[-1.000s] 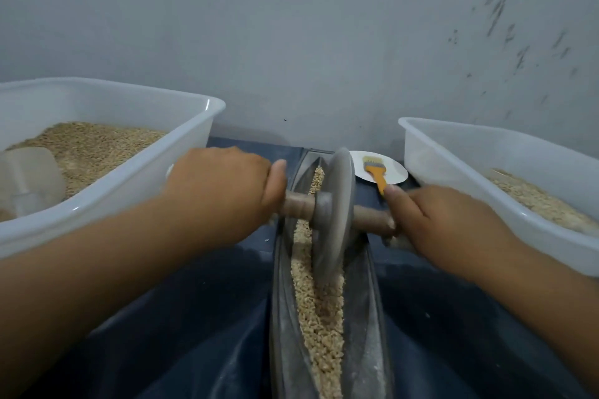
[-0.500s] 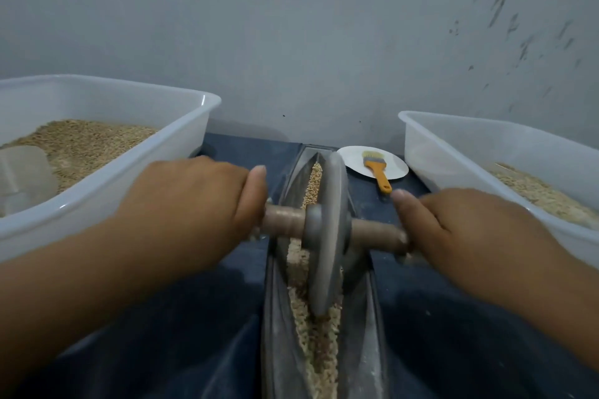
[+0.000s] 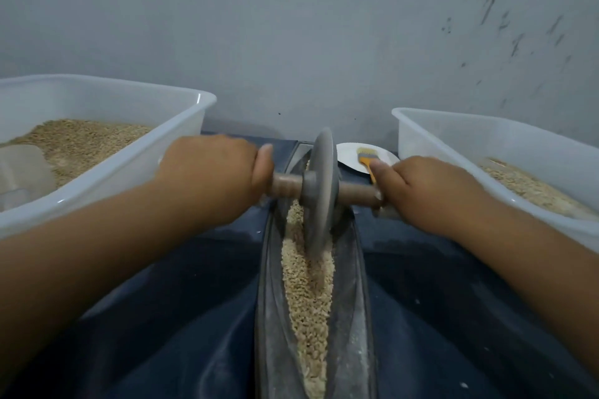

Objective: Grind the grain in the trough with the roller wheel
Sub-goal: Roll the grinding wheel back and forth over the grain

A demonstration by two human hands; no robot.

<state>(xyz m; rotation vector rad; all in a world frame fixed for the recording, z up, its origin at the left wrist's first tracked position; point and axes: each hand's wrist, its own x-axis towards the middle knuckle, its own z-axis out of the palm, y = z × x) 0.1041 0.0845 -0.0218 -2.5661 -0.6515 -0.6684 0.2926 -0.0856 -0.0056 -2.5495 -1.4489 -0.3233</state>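
Grey stone roller wheel (image 3: 319, 191) stands upright in the trough (image 3: 351, 301), on the grain (image 3: 308, 285).
Left hand (image 3: 210, 178) and right hand (image 3: 421, 191) curl around its wooden axle (image 3: 355, 193), one at each end.

The axle (image 3: 351, 193) of the wheel (image 3: 321, 191) is being gripped by the left hand (image 3: 210, 178) and the right hand (image 3: 428, 191). The wheel is being held upright in the trough (image 3: 353, 317), its rim sitting in the grain (image 3: 308, 301). Grain-filled tubs (image 3: 107, 178) are flanking it.
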